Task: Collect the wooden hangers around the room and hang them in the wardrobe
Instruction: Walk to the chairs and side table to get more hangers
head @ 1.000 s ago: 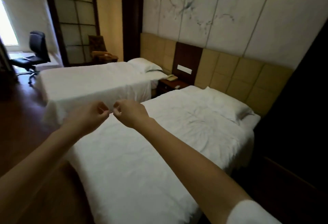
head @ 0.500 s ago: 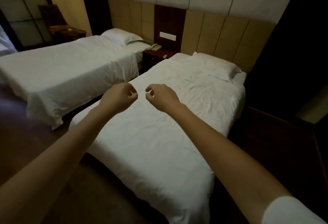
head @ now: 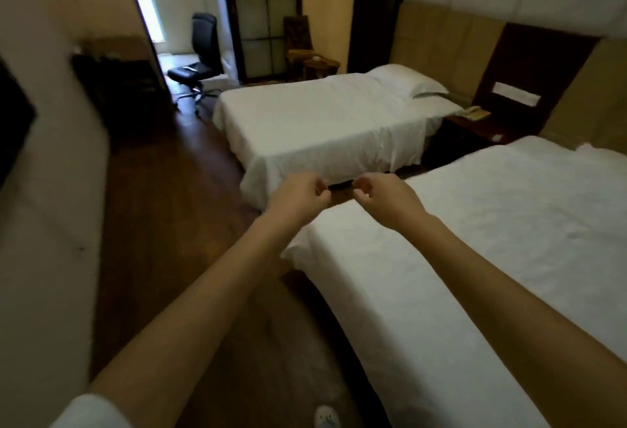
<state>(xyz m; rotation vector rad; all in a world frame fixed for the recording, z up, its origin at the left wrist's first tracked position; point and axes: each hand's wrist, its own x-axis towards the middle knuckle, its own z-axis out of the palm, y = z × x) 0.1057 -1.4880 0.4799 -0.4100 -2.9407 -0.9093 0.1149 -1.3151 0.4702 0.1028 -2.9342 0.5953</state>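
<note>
Search step: the left hand (head: 298, 198) and right hand (head: 383, 198) are held out by the foot corner of the near bed (head: 509, 241), fingers (head: 319, 191) curled and nothing held. No wooden hanger is seen, so the room is to be scanned before any grasp.

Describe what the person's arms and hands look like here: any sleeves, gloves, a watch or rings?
Both forearms are bare down to the wrists. A white fabric sleeve covers the left upper arm at the bottom edge of the frame; no sleeve shows on the right arm in this frame. The left hand and right hand wear no gloves, and no watch, bracelet or ring is visible.
</note>
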